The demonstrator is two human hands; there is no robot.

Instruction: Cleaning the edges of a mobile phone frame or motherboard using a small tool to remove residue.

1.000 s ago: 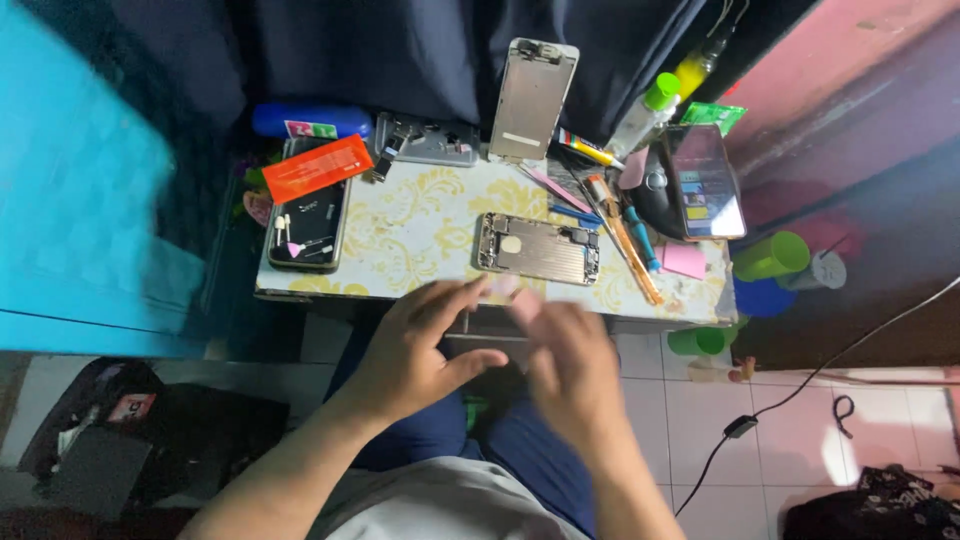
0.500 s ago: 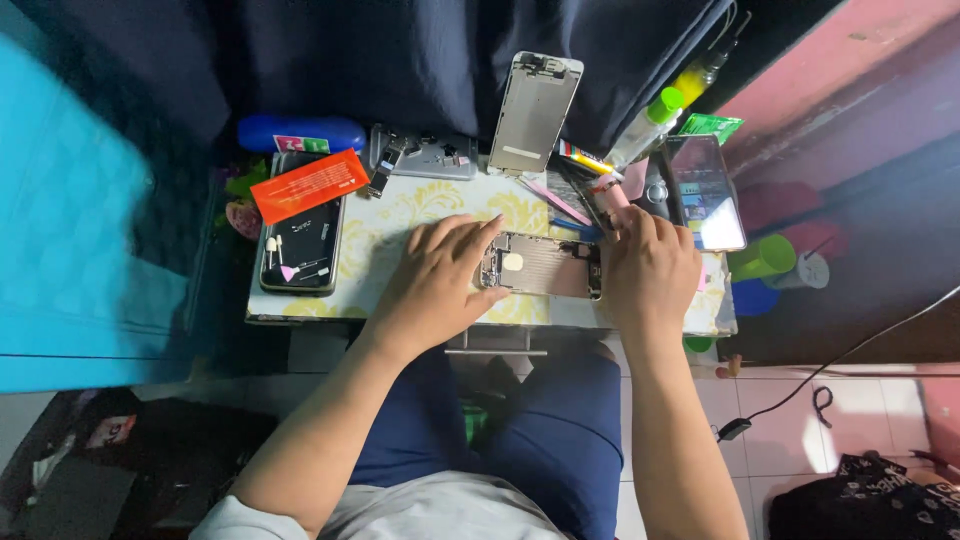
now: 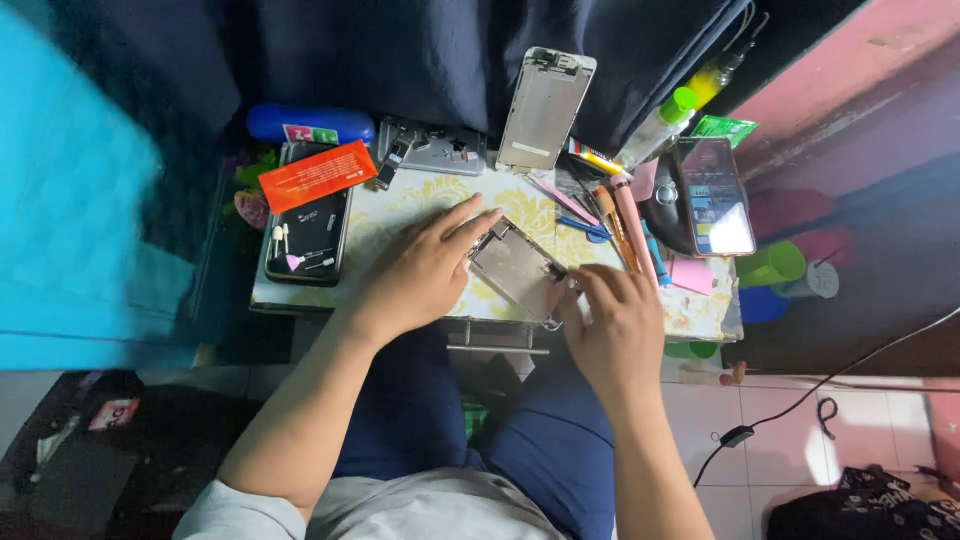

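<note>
Head view. Opened phone housing (image 3: 520, 270), silver, lies tilted at centre of the small desk (image 3: 400, 215). Left hand (image 3: 420, 270) rests flat at its 9 o'clock, fingers spread, fingertips touching the housing's upper corner; grip open, nothing enclosed. Right hand (image 3: 610, 325) at its 4 o'clock, fingers curled against the lower edge; whether the grip closes on it, cannot tell. Detached screen panel (image 3: 545, 108) leans upright at 12 o'clock. Black phone (image 3: 308, 235) with orange card (image 3: 318, 176) at 9 o'clock. Lit phone (image 3: 714, 195) at 2 o'clock.
</note>
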